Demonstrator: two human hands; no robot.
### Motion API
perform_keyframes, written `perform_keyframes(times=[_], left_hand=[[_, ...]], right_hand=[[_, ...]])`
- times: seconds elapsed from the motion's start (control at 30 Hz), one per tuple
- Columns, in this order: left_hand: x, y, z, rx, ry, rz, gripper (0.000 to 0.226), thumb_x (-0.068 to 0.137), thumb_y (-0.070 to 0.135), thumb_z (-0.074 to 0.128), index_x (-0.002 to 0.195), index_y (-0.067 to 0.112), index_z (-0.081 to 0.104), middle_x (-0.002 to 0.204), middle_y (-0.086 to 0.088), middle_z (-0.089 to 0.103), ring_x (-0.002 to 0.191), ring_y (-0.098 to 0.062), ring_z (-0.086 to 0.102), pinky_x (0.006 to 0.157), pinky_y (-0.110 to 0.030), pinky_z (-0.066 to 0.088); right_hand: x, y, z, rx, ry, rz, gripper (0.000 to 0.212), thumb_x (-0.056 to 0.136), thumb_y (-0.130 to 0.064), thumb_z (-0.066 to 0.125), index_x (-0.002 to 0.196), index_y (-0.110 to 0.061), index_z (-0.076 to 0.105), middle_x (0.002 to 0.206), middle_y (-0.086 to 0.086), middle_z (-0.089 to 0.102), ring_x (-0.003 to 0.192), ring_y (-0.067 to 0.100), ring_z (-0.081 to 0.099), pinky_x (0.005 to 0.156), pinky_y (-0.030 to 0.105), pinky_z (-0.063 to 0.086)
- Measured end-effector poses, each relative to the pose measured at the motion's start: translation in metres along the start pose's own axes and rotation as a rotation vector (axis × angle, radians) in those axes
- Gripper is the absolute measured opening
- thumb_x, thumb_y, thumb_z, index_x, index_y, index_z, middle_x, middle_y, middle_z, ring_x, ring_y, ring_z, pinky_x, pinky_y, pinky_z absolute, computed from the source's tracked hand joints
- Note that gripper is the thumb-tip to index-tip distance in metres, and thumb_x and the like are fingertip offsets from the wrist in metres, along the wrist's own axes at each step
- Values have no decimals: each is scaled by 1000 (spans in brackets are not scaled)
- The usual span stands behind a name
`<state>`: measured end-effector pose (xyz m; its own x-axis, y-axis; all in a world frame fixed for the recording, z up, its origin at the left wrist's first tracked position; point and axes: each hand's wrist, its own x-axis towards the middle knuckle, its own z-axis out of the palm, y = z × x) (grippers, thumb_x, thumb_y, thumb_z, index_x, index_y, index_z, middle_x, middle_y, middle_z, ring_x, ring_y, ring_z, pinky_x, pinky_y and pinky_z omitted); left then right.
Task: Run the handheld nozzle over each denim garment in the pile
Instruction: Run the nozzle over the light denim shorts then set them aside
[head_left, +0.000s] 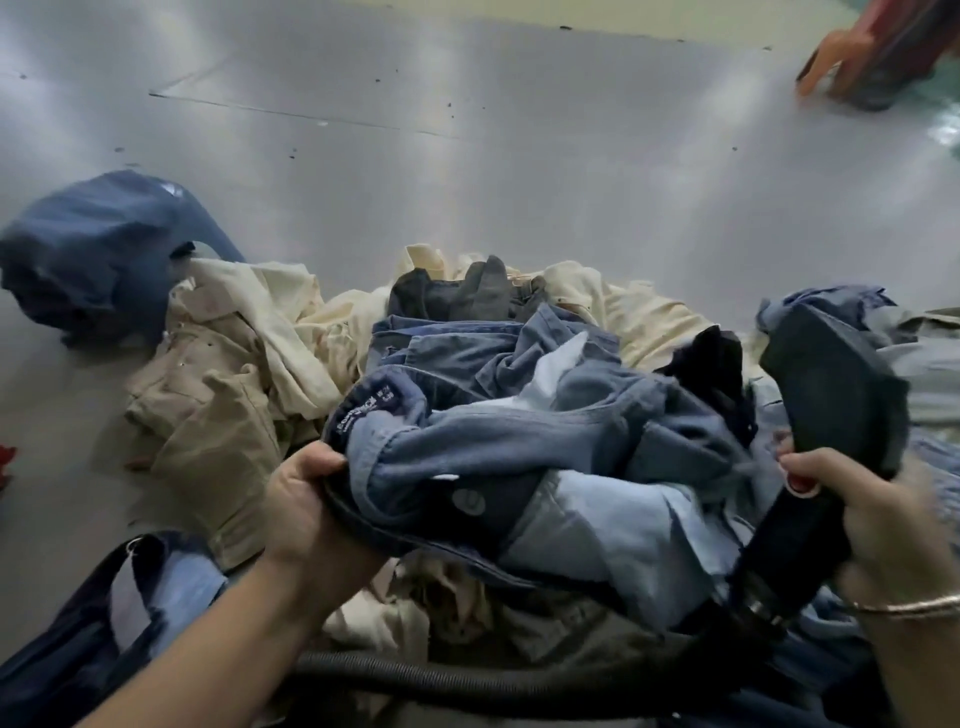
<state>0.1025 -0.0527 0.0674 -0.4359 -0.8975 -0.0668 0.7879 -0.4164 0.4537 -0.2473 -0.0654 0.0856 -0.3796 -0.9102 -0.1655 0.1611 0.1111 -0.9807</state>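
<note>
Denim garment (519, 431), light blue, lies crumpled on top of the pile (291, 332) in front of you, waistband end turned toward your left side

Head view:
- Your left hand (306, 499) grips the waistband edge, fingers curled under the fold, thumb on top. A dark label with pale print sits just beyond your knuckles
- Your right hand (878, 519) is wrapped round the handle of the nozzle (836, 384); a thumb with red polish lies near the neck. The flat black head tilts up, apart from the fabric at this instant, just beside the garment's right end
- The hose (415, 675), ribbed and dark, runs from the handle across the bottom of the view, under the garments

Handling, as judgement:
- Cloth is soft and limp, likely fairly heavy for its bulk; it will bunch under the head unless pulled taut
- The waistband is the stiffest part, doubled and stitched, so your present hold looks like the right one. Keep tension away from the nozzle
- Metal button (468, 501) could catch the nozzle edge; pass round it
- Cream and tan garments (218, 415) lie beneath and to the left; they look like non-denim
- A dark blue garment (98, 249) lies well apart on the grey floor (467, 156), whether finished I cannot tell
</note>
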Motion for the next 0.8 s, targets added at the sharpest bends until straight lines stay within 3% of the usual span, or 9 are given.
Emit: perform_keyframes(times=[0.1,0.2,0.37,0.5,0.63,0.73,0.77,0.8], left_hand=[[0,1,2,63,14,13,64,86,16,13,137,-17,33,141,-34,38,133,-43,36,116,-44,14],[1,0,4,100,149,-69,55,85,10,29,129,-19,43,129,-37,49,122,-46,48,110,-47,30],[1,9,15,42,36,50,61,85,9,7,127,-15,44,129,-31,52,122,-41,48,107,-43,29],[10,20,12,-123,-184,51,56,89,6,7,127,-15,43,129,-35,50,122,-44,46,108,-45,26],[14,32,7,-117,-190,131,55,91,8,9,123,-17,46,124,-37,51,119,-47,47,107,-46,26],[10,35,15,-8,-40,157,46,86,6,26,114,-17,55,115,-34,59,111,-43,55,103,-43,36],[9,36,19,29,-24,112,39,78,8,46,104,-15,63,105,-29,65,101,-39,62,95,-40,45],[8,40,19,144,99,117,37,61,13,63,92,-7,71,92,-23,70,88,-34,68,83,-37,54]], right_hand=[[-9,0,10,-24,-92,-102,25,78,12,54,89,-9,64,78,1,68,69,8,64,60,14,51],[-22,-4,30,25,-313,-163,29,62,9,63,90,4,57,90,17,63,90,20,64,72,19,52],[-45,8,65,-60,-584,-117,52,55,7,61,105,9,46,64,5,65,59,13,61,56,18,50],[-59,26,82,-68,-721,-47,68,57,14,60,119,-7,41,69,0,68,63,6,63,59,17,50],[-68,41,90,-94,-691,-41,72,55,11,60,120,-14,42,70,0,68,64,3,62,59,15,49],[-67,42,94,-112,-626,-127,66,56,10,60,115,-15,47,72,-5,67,64,4,60,61,15,48],[-64,40,94,-102,-605,-149,64,56,10,60,113,-14,48,70,-3,65,62,6,59,60,17,48],[-61,38,92,-89,-572,-169,61,56,10,60,111,-13,49,67,-1,63,60,9,58,59,18,48]])
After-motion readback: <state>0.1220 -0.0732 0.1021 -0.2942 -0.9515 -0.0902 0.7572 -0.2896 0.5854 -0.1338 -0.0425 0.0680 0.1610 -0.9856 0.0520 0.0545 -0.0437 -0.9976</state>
